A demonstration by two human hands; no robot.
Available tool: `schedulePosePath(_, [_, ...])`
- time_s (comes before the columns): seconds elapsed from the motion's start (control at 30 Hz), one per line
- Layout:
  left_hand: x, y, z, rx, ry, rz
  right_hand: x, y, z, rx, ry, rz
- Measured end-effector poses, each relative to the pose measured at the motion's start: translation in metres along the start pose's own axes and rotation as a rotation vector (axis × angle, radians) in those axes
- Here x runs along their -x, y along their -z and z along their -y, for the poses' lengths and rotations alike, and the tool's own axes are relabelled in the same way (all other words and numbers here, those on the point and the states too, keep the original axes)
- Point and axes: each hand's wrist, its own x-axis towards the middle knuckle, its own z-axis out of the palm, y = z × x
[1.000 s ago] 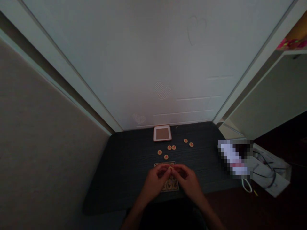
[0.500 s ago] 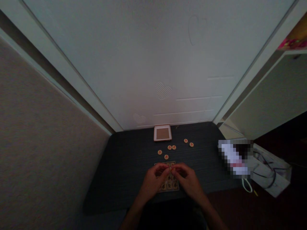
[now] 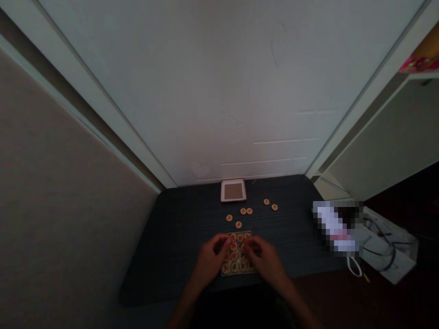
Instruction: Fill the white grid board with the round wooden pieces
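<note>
A shallow tray [image 3: 236,273] filled with rows of round xiangqi pieces, marked in red and dark characters, lies near the front of the dark table. At its left side is my left hand [image 3: 211,256], thumb and forefinger drawn together over the upper left pieces. My right hand [image 3: 265,258] bends over the tray's right side, its fingertips closed together just above the pieces. Whatever either hand may pinch is too small and dim to make out. Behind the tray, several loose xiangqi pieces [image 3: 238,225] with red characters lie on the table.
A small pinkish tray or lid [image 3: 233,201] with a brown inside stands at the table's [image 3: 178,237] back edge, against a white panel [image 3: 192,100]. On the right are a blurred-out item [image 3: 336,228] and a white box [image 3: 394,265] with dark cables.
My hands, which met over the middle of the tray, have moved apart to its left and right sides. More of the pieces in the tray now show between them.
</note>
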Motion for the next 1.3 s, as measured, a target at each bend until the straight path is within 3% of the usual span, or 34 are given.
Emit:
schedulePosePath(0.27, [0.004,-0.003,0.006,-0.166,-0.113,-0.04,-0.004,-0.014,-0.007,0.319,0.12,-0.059])
schedulePosePath(0.47, [0.004,-0.004,0.009,-0.344,-0.18,-0.028,0.0,-0.013,-0.013,0.463,0.149,-0.12])
schedulePosePath(0.77, [0.006,-0.007,0.007,-0.535,-0.375,0.058,0.008,-0.004,-0.013,0.435,0.257,0.05])
schedulePosePath(1.3, [0.006,-0.007,0.01,-0.566,-0.371,0.054,0.004,-0.011,-0.016,0.476,0.235,-0.01])
